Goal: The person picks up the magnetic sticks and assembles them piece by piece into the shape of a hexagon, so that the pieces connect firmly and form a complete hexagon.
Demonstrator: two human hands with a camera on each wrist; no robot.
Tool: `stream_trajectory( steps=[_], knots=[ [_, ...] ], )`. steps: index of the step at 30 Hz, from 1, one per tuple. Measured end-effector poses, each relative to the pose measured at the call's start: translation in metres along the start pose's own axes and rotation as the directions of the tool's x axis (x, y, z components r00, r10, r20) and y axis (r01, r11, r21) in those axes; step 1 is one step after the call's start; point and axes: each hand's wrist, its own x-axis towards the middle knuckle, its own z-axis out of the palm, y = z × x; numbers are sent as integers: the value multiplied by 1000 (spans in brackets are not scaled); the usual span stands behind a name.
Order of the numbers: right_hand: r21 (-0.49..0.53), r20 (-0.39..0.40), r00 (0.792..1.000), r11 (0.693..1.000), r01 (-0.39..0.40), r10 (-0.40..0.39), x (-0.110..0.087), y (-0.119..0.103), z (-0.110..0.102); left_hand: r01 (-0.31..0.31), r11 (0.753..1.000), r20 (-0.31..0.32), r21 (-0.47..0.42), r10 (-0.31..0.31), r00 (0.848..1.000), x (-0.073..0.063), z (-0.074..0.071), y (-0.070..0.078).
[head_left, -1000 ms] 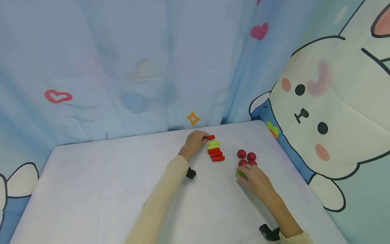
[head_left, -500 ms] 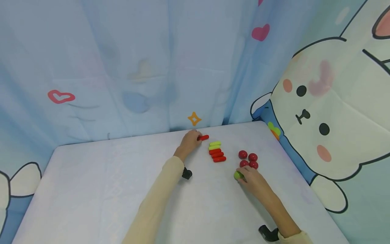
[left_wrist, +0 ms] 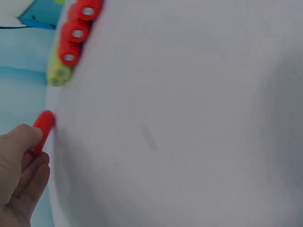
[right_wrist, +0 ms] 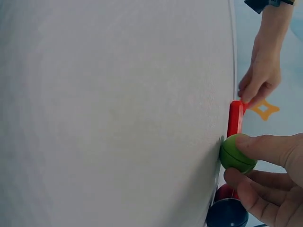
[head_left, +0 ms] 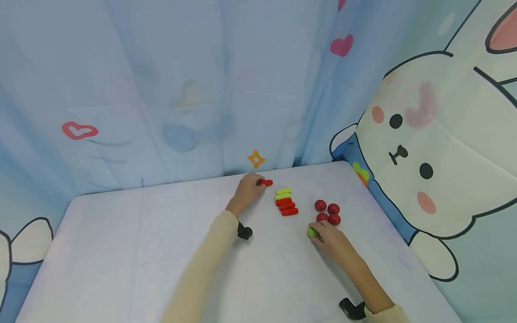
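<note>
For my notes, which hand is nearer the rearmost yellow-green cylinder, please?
Left. The left hand is just left of the cylinder; the right hand is farther, rightward, nearer the camera.

A hand has lots of room on the left part of the table (head_left: 121, 242), up to the left sleeve (head_left: 203, 269), which blocks the middle. A thin strip is free between the row of 5 sticks (head_left: 286, 206) and the 4 red balls (head_left: 333, 208). The right hand (head_left: 331, 241) and its green ball (head_left: 311, 233) block the near side of the balls. At the back, the left hand (head_left: 247, 190) and the curtain (head_left: 161, 98) are in the way.
</note>
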Motion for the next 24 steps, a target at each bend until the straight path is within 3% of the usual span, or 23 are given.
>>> stream_trajectory(
  steps=[3,5,8,12,19,24],
  knots=[
    [17,7,1000,1000,-7,7,2,-2,2,-10,986,-59,-168,0,998,-9,-12,-4],
    [52,7,1000,999,-14,14,3,-4,1,-3,960,-88,-280,-22,996,-18,-23,-6],
    [137,-21,1000,991,8,-5,4,-9,-2,34,881,-91,-471,-86,992,-41,-42,-5],
    [250,-106,989,960,125,-101,10,-21,-8,33,785,-117,-619,-134,984,-80,-66,-8],
    [412,-223,941,850,327,-253,25,-58,-16,25,783,-203,-622,-192,960,-149,-93,-15],
    [530,-236,935,771,354,-267,34,-86,-16,-28,734,-293,-679,-236,926,-186,-99,-12]
  ],
)
